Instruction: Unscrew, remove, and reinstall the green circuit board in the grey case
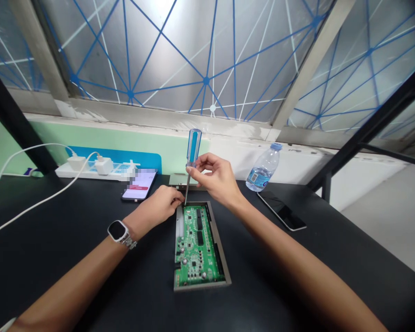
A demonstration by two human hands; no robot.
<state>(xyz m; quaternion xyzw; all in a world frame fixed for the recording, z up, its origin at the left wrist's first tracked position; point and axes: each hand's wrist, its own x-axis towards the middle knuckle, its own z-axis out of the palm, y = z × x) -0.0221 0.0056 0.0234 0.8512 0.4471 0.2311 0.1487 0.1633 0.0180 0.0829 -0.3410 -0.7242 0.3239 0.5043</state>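
Observation:
A screwdriver (194, 147) with a clear and blue handle stands nearly upright, its shaft tip at the far left corner of a green circuit board (190, 240). My right hand (212, 173) pinches it at the lower end of the handle. The board lies in a grey metal tray-like frame (217, 242) on the black table. Close to the screwdriver tip, my left hand (166, 201) has its fingers curled together at the frame's far left corner. Whether those fingers hold something small is hidden.
Left of the board lie a lit phone (140, 186) and a white power strip (90, 170) with plugged chargers and cables. A water bottle (263, 168) and a dark phone (281, 210) are at the right. Behind the board sits a pale flat piece (180, 180).

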